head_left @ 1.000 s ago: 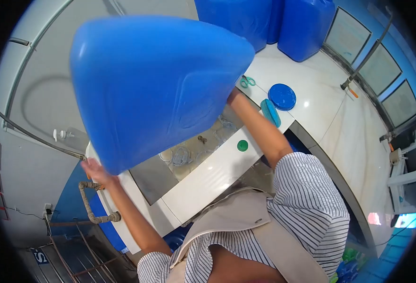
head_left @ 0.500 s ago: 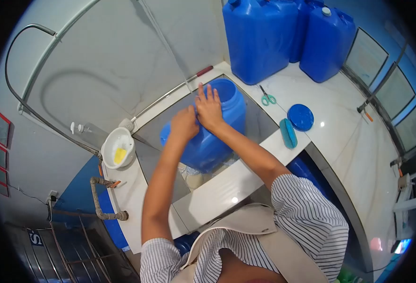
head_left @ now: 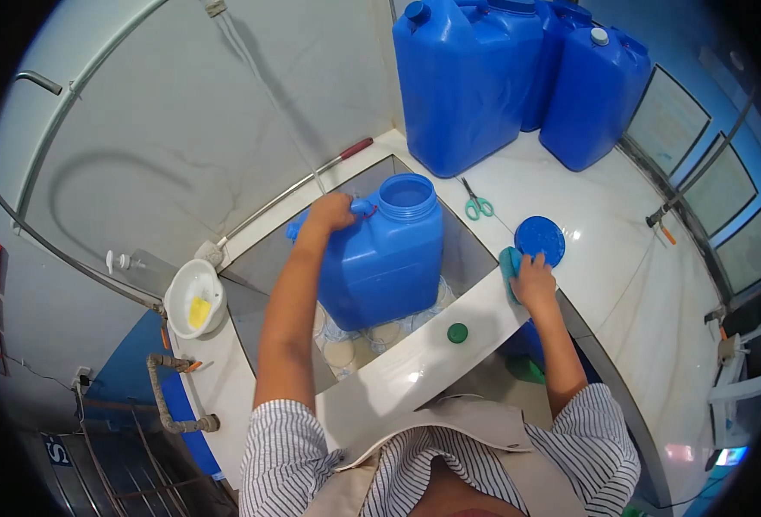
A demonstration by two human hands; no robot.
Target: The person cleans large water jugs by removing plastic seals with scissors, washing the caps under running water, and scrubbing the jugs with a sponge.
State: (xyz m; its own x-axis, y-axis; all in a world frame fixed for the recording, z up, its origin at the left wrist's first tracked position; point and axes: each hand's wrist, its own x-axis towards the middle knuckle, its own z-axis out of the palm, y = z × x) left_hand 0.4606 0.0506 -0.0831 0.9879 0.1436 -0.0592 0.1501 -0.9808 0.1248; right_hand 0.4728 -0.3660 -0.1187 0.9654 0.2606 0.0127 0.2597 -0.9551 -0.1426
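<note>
A blue jerry can (head_left: 380, 276) stands upright in the sink, its wide mouth uncapped. Around its top handle (head_left: 363, 207) my left hand (head_left: 332, 210) is closed. Over on the right ledge, my right hand (head_left: 534, 283) has its fingers curled over a teal sponge (head_left: 509, 269), which it partly hides. The fingertips lie at the lower edge of a round blue lid (head_left: 540, 239). A small green cap (head_left: 457, 333) sits on the front ledge, between the can and my right hand.
Green-handled scissors (head_left: 478, 205) lie behind the sink, near several tall blue jerry cans (head_left: 458, 86). At left are a white bowl (head_left: 179, 302) with a yellow sponge and a pump bottle (head_left: 143, 271). A red-handled rod (head_left: 286, 194) rests along the wall.
My right hand has left the can's top and moved right to the sponge. My left hand now holds the handle. The can stands more upright, and a green cap shows on the ledge.
</note>
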